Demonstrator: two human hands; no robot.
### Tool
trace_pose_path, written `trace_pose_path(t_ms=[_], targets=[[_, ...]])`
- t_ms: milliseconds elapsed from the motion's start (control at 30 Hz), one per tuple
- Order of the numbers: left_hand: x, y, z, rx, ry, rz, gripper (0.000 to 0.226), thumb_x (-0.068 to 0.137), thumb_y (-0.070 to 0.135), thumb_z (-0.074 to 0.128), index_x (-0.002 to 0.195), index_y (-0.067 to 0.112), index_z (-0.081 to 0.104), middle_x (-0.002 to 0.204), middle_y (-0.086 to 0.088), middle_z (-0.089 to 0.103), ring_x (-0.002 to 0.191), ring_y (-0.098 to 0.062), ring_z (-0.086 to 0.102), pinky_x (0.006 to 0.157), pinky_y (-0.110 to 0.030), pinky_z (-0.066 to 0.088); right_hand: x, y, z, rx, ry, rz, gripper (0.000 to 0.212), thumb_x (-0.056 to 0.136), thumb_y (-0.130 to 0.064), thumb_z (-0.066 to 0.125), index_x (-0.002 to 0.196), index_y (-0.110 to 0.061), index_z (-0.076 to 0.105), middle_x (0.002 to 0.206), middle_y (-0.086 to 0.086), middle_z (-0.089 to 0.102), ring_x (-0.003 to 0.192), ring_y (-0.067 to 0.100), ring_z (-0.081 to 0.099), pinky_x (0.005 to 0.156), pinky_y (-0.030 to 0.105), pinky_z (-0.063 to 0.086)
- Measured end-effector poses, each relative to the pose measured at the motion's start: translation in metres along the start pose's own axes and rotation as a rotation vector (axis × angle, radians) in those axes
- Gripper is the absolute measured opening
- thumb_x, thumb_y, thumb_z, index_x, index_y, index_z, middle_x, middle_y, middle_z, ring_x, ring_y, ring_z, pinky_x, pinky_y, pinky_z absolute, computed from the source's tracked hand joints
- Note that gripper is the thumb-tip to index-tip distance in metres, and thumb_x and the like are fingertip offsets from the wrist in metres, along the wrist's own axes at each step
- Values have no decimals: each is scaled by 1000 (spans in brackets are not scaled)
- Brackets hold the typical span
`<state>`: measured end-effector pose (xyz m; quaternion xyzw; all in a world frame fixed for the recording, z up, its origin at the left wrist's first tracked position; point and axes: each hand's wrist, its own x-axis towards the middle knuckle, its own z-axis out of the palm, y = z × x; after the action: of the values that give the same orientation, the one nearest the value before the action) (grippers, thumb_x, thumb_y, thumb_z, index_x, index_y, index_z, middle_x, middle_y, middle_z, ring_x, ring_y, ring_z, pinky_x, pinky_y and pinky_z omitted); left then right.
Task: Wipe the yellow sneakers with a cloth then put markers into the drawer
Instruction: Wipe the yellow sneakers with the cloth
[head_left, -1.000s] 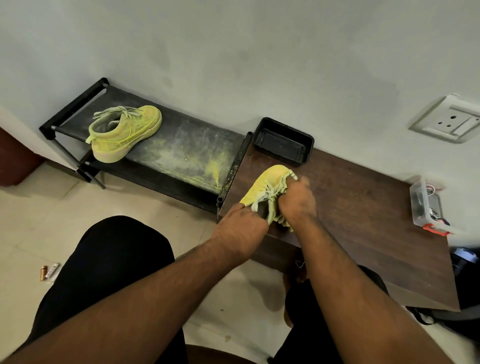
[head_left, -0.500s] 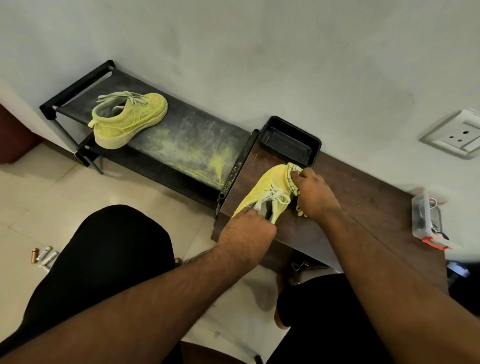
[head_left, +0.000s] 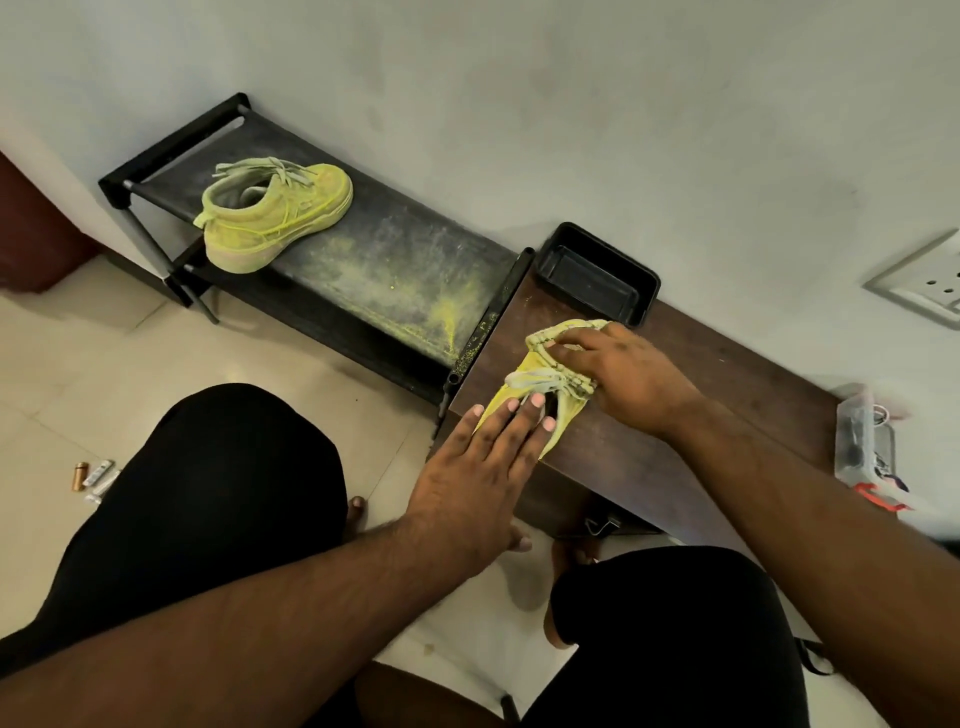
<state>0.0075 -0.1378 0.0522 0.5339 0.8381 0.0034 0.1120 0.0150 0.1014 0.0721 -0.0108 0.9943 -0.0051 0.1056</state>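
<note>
- Some small tubes (head_left: 96, 475) lie on the floor far to the left. They may be markers or batteries; they are too small to tell. They are well apart from the hands, so that job looks like it is not started.
- One yellow sneaker (head_left: 275, 213) stands on its sole on the black rack (head_left: 395, 260), at the left end. No hand is near it. It looks parked there to wait its turn or because it is done; I cannot tell which.
- Yellow dust (head_left: 441, 327) lies on the right end of the rack, most likely rubbed off the shoes.
- The left hand (head_left: 480, 478) lies flat and open, with the fingers spread on the heel end of the second sneaker (head_left: 540, 374). It grabs nothing. It presses the shoe down on the brown bench (head_left: 727, 410), I think so that the shoe cannot slide.
- The right hand (head_left: 618, 374) is curled over the toe end of that shoe, by the laces. I think it holds the cloth to rub the shoe, but I cannot make out a cloth under the fingers.
- A black tray (head_left: 597, 280) sits just behind the shoe, against the wall, with nothing in it that I can see.
- A clear box (head_left: 862, 441) sits at the right end of the bench.
- No drawer shows from here.
</note>
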Motion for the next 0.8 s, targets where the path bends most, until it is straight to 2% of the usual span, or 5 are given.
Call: trace_pose_path(t_ms=[167, 367, 567, 700, 800], targets=[[3, -1, -1, -21, -32, -18, 118, 83, 62, 56, 143, 13, -32, 151, -11, -38, 142, -27, -29, 114, -42, -15, 20, 16, -15, -91, -123, -21, 65, 85, -5, 56, 141, -34, 44, 147, -10, 43, 130, 21, 37, 102, 42, 36], [9, -1, -4, -50, -92, -5, 113, 84, 53, 63, 148, 13, -22, 153, -12, -33, 144, -28, -25, 115, -41, -11, 44, -19, -37, 390, -289, -96, 55, 73, 10, 48, 114, -20, 69, 121, -5, 65, 114, 9, 56, 100, 28, 44], [10, 2, -7, -43, -118, -28, 113, 84, 47, 65, 148, 11, -21, 154, -14, -30, 144, -30, -23, 116, -42, -9, 70, -22, -48, 133, -336, -13, 49, 76, 1, 47, 104, -32, 70, 124, -4, 62, 113, 16, 56, 94, 37, 48], [9, 4, -8, -52, -118, -41, 105, 90, 40, 59, 147, 10, -24, 153, -14, -31, 144, -30, -24, 115, -42, -10, 71, -47, -55, 372, -508, -46, 46, 79, 7, 45, 103, -22, 71, 115, -5, 65, 101, 8, 57, 87, 25, 46], [9, 6, -10, -43, -111, -45, 103, 91, 38, 57, 146, 8, -25, 153, -16, -32, 143, -31, -24, 116, -43, -9, 74, -40, -59, 225, -470, -33, 46, 81, 5, 45, 105, -25, 71, 122, -5, 62, 104, 9, 55, 86, 26, 43]])
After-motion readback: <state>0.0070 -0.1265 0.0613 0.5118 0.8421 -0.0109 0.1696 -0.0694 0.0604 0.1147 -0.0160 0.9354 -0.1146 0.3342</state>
